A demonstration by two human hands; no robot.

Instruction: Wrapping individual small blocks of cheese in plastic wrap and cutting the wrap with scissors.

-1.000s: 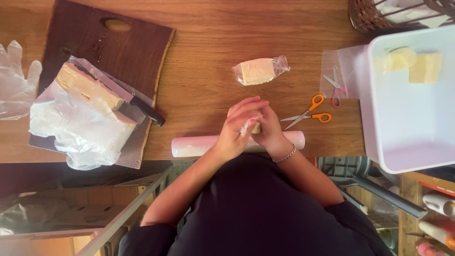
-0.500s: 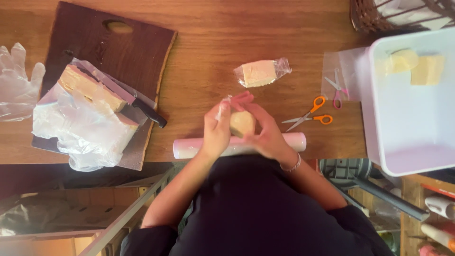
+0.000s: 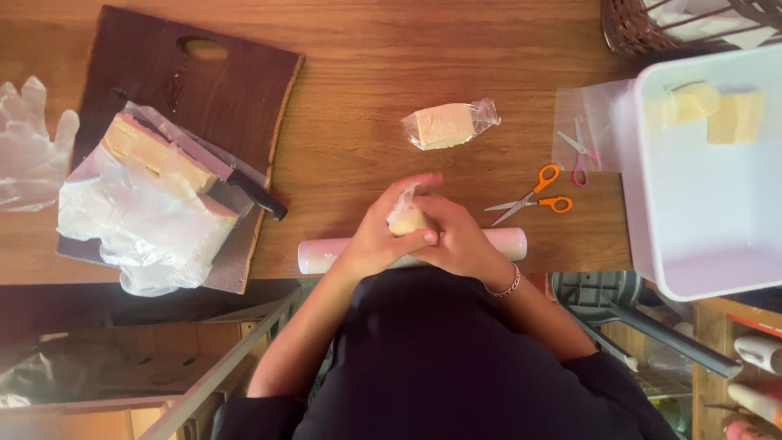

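My left hand (image 3: 376,236) and my right hand (image 3: 461,239) are closed together around a small pale yellow block in clear film (image 3: 406,218), held just above the table's near edge. Under both hands lies a white roll of cling film (image 3: 511,240), parallel to the edge. A wrapped pale block (image 3: 445,125) rests further out on the wooden table (image 3: 358,90). Orange-handled scissors (image 3: 533,195) lie to the right of my right hand.
A dark wooden board (image 3: 204,90) on the left carries a large pale slab in plastic (image 3: 151,200) and a black-handled knife (image 3: 244,186). A clear glove (image 3: 28,147) lies far left. A white tub (image 3: 700,204) with two yellow blocks stands right, a clear bag with small scissors (image 3: 580,134) beside it, a wicker basket (image 3: 643,28) behind.
My hands have turned the small block between them and closed tighter around it, with the film now drawn over its top. Nothing else on the table moved.
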